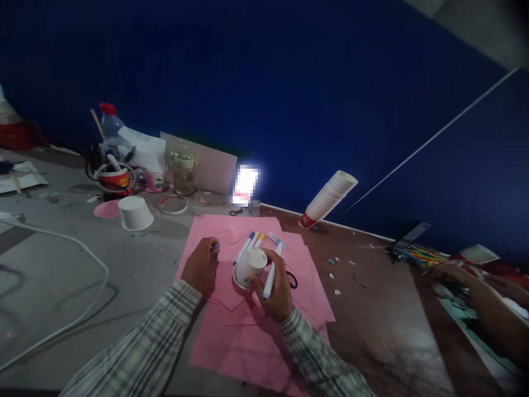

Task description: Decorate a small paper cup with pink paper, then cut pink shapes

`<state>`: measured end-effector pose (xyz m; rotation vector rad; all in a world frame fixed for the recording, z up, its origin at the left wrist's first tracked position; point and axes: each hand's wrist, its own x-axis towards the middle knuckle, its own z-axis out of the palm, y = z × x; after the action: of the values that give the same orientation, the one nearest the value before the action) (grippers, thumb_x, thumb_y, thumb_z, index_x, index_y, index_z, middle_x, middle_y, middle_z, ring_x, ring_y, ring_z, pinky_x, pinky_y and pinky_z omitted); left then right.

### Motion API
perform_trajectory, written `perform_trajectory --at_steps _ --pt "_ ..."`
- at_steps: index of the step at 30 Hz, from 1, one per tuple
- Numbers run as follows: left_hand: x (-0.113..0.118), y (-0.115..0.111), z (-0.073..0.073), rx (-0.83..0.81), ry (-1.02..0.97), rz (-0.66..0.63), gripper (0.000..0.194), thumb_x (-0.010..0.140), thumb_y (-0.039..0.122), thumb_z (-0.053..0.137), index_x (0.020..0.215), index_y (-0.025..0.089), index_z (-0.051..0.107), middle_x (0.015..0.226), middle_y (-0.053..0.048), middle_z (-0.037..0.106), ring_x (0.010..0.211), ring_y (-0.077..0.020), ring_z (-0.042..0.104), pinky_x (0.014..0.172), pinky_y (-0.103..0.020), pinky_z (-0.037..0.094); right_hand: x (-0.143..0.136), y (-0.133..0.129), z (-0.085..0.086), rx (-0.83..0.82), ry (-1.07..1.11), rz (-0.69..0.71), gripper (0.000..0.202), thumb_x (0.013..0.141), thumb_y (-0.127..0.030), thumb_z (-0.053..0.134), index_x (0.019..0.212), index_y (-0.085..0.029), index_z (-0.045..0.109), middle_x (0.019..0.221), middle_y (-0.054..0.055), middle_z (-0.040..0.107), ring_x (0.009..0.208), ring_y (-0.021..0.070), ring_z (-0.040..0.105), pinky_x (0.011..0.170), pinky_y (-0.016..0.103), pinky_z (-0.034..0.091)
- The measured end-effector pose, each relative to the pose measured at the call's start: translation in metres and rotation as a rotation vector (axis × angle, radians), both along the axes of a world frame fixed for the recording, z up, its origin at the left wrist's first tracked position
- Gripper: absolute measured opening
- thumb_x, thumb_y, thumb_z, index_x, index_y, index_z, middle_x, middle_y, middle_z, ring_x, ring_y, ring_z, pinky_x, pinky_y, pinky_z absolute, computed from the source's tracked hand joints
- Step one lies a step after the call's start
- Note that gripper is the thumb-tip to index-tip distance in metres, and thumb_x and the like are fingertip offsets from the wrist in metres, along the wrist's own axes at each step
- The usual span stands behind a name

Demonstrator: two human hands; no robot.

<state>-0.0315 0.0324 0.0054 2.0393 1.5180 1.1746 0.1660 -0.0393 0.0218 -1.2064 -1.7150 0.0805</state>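
Note:
My right hand is closed around the side of a white paper cup, which stands upside down with its rim low and its base facing up. A white marker is also held in that hand, slanting between the fingers. To the left of the cup, my left hand has its fingers pinched together. A small blue piece, which looks like a marker cap, shows at its fingertips. Pink paper sheets lie under both hands. Several markers rest on the paper just behind the cup.
A leaning stack of paper cups stands at the back right. Another upturned white cup, a glass jar and a pen holder stand at left. A white cable crosses the left side. Another person's hand is at right.

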Motion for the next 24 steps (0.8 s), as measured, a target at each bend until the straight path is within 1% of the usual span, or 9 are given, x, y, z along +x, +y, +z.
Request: perform_trajectory --at_steps 2,4,7,10,13,16,18,20,24 --pt "0.000 0.002 0.001 -0.011 -0.056 0.008 0.020 0.091 0.032 0.037 0.094 0.020 0.053 0.086 -0.005 0.061 0.075 -0.0206 0.059 0.070 -0.034 0.048 0.001 0.007 0.007 0.013 0.025 -0.007 0.053 0.086 -0.029 0.063 0.135 -0.021 0.044 0.120 0.014 0.060 0.106 0.0284 0.061 0.091 0.046 0.053" --pt "0.002 0.001 0.002 -0.036 -0.094 0.017 0.020 0.090 0.032 0.038 0.094 0.020 0.053 0.085 -0.005 0.062 0.075 -0.0205 0.060 0.070 -0.033 0.048 0.006 0.021 0.015 0.021 0.042 -0.036 0.052 0.085 -0.029 0.064 0.134 -0.021 0.045 0.120 0.014 0.060 0.107 0.0282 0.060 0.093 0.047 0.051" --pt "0.005 -0.002 0.001 -0.079 -0.129 0.010 0.020 0.091 0.029 0.039 0.099 0.019 0.055 0.086 -0.005 0.064 0.076 -0.0203 0.061 0.070 -0.033 0.048 0.018 0.056 0.023 0.045 0.057 -0.112 0.051 0.083 -0.030 0.065 0.130 -0.019 0.047 0.120 0.014 0.059 0.108 0.0286 0.058 0.094 0.048 0.051" --pt "0.009 -0.005 0.001 -0.105 -0.153 -0.014 0.020 0.090 0.026 0.040 0.100 0.019 0.055 0.086 -0.005 0.065 0.075 -0.0193 0.061 0.069 -0.031 0.047 0.030 0.097 0.025 0.005 0.069 -0.168 0.054 0.078 -0.027 0.065 0.128 -0.016 0.048 0.121 0.015 0.059 0.112 0.0296 0.057 0.099 0.050 0.048" --pt "0.010 -0.007 0.000 -0.118 -0.151 -0.047 0.020 0.090 0.025 0.041 0.100 0.019 0.056 0.084 -0.004 0.064 0.072 -0.0181 0.060 0.068 -0.030 0.047 0.037 0.132 0.020 -0.036 0.038 -0.211 0.057 0.073 -0.022 0.065 0.128 -0.015 0.049 0.123 0.016 0.060 0.114 0.0302 0.056 0.101 0.049 0.045" --pt "0.010 -0.007 0.000 -0.111 -0.147 -0.066 0.021 0.090 0.026 0.041 0.101 0.018 0.057 0.086 -0.004 0.065 0.074 -0.0184 0.061 0.070 -0.031 0.048 0.042 0.152 0.010 -0.143 0.018 -0.248 0.059 0.071 -0.019 0.064 0.128 -0.013 0.051 0.121 0.016 0.062 0.111 0.0307 0.058 0.100 0.049 0.046" --pt "0.010 -0.007 0.000 -0.108 -0.147 -0.081 0.021 0.089 0.026 0.041 0.101 0.018 0.057 0.087 -0.005 0.065 0.077 -0.0192 0.063 0.072 -0.032 0.049 0.045 0.160 0.003 -0.195 0.017 -0.266 0.059 0.069 -0.018 0.064 0.127 -0.013 0.052 0.120 0.016 0.063 0.110 0.0313 0.060 0.098 0.049 0.047" --pt "0.011 -0.008 0.000 -0.108 -0.149 -0.109 0.022 0.089 0.027 0.042 0.101 0.017 0.057 0.088 -0.006 0.066 0.077 -0.0197 0.063 0.072 -0.033 0.050 0.047 0.164 -0.003 -0.211 0.019 -0.275 0.058 0.069 -0.018 0.063 0.126 -0.013 0.052 0.120 0.016 0.064 0.110 0.0317 0.060 0.099 0.050 0.046" --pt "0.012 -0.010 0.000 -0.089 -0.145 -0.140 0.022 0.090 0.026 0.042 0.102 0.017 0.058 0.089 -0.006 0.066 0.077 -0.0197 0.063 0.071 -0.033 0.050 0.050 0.168 -0.007 -0.229 0.020 -0.281 0.056 0.069 -0.017 0.062 0.124 -0.013 0.053 0.121 0.017 0.063 0.111 0.0325 0.058 0.100 0.053 0.045"
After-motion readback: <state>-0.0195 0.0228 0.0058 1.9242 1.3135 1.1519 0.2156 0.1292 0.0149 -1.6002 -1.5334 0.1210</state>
